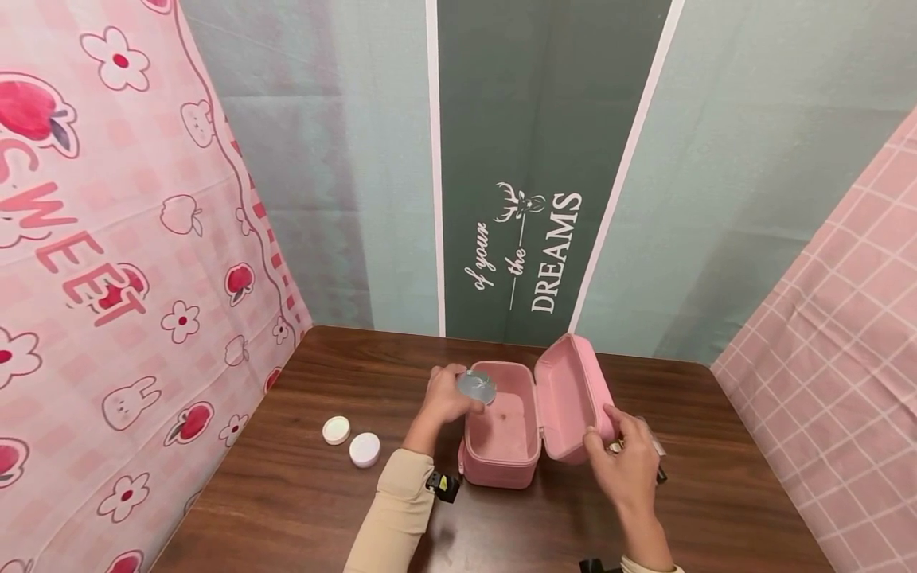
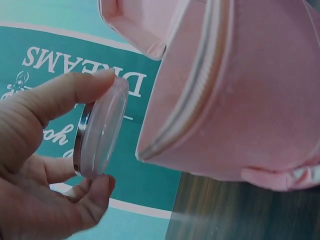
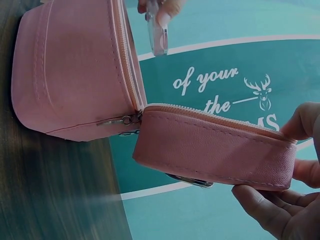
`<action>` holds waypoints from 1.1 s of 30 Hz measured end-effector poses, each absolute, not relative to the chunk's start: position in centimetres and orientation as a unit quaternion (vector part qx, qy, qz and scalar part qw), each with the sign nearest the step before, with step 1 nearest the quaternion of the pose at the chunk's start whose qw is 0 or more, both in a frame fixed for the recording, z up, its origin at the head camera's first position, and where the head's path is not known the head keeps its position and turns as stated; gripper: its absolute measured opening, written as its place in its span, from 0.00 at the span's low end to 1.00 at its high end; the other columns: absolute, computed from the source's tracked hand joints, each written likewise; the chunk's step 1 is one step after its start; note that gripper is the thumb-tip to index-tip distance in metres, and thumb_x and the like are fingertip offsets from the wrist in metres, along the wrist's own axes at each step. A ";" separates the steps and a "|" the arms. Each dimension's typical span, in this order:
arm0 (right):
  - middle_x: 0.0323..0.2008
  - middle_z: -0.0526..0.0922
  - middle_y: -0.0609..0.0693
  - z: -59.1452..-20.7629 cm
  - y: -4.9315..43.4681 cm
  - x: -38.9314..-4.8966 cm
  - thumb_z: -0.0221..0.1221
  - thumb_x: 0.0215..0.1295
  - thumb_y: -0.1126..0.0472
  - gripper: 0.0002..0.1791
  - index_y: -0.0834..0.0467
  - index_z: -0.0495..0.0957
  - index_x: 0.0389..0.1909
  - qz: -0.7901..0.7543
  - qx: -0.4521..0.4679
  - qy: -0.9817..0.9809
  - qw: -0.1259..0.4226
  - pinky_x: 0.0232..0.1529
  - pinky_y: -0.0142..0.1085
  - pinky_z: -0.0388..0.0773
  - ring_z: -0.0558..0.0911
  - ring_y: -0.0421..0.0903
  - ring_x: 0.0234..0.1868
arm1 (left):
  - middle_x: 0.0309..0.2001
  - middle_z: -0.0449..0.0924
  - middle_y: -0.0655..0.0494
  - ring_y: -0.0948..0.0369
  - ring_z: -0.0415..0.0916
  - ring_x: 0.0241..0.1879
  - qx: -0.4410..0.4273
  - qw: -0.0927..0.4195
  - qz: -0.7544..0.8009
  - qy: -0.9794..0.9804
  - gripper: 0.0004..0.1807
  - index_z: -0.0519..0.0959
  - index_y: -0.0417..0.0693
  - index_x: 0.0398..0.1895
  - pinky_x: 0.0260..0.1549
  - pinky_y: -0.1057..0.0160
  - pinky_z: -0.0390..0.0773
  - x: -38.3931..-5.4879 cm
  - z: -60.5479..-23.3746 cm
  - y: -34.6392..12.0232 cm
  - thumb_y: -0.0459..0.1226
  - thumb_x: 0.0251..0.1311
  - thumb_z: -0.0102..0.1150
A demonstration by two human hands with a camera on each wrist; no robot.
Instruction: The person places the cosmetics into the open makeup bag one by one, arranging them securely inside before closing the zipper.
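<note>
A pink zippered cosmetic case (image 1: 500, 475) stands on the table with its lid (image 1: 600, 382) swung up to the right. Between thumb and fingers, my left hand (image 1: 442, 398) holds a round, flat, clear compact (image 1: 477, 387) over the left rim of the case. In the left wrist view this compact (image 2: 105, 127) is seen edge-on, with a silvery band on one side. My right hand (image 1: 630, 465) grips the free end of the lid, thumb on the zipper edge. The right wrist view shows the lid (image 3: 215, 147) side-on, fingers at its outer end.
Two small round white containers (image 1: 365, 450) lie on the wooden table (image 1: 286, 493) left of the case. Several small items (image 1: 661, 475) lie partly hidden behind my right hand. Printed cloths hang around the table's back and sides.
</note>
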State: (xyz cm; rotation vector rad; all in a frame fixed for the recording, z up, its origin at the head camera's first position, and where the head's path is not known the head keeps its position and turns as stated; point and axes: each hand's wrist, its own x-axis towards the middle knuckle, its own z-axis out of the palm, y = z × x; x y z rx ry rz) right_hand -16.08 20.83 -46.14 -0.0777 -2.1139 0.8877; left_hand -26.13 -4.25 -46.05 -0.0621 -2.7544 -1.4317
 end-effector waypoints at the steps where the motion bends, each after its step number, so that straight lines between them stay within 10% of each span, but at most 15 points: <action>1: 0.37 0.84 0.67 -46.2 20.8 -16.1 0.65 0.46 0.67 0.21 0.70 0.84 0.44 0.354 -0.032 -0.839 0.411 0.34 0.20 0.64 0.79 0.55 0.34 | 0.48 0.75 0.38 0.47 0.72 0.47 -0.016 0.017 -0.459 -0.888 0.43 0.77 0.33 0.57 0.48 0.50 0.78 -26.2 -45.9 -4.1 0.36 0.29 0.83; 8: 0.41 0.84 0.69 -46.2 20.8 -15.9 0.64 0.46 0.68 0.21 0.70 0.84 0.45 0.365 -0.036 -0.839 0.402 0.39 0.21 0.63 0.82 0.63 0.40 | 0.48 0.75 0.38 0.45 0.72 0.48 0.005 0.009 -0.456 -0.890 0.43 0.78 0.34 0.57 0.48 0.47 0.78 -26.5 -45.2 -3.4 0.34 0.27 0.84; 20: 0.35 0.83 0.64 -45.4 21.0 -15.4 0.65 0.47 0.68 0.22 0.70 0.83 0.46 0.358 -0.051 -0.857 0.366 0.37 0.17 0.61 0.76 0.48 0.35 | 0.46 0.77 0.40 0.49 0.73 0.44 -0.014 -0.009 -0.439 -0.898 0.40 0.79 0.32 0.52 0.49 0.52 0.78 -27.5 -45.3 -2.5 0.33 0.26 0.84; 33: 0.42 0.82 0.67 -44.6 21.5 -15.0 0.62 0.52 0.65 0.24 0.70 0.80 0.52 0.356 -0.072 -0.884 0.293 0.41 0.46 0.73 0.80 0.63 0.43 | 0.43 0.81 0.42 0.54 0.73 0.40 -0.006 -0.052 -0.413 -0.909 0.39 0.79 0.31 0.50 0.48 0.56 0.80 -28.3 -45.0 -0.3 0.33 0.26 0.85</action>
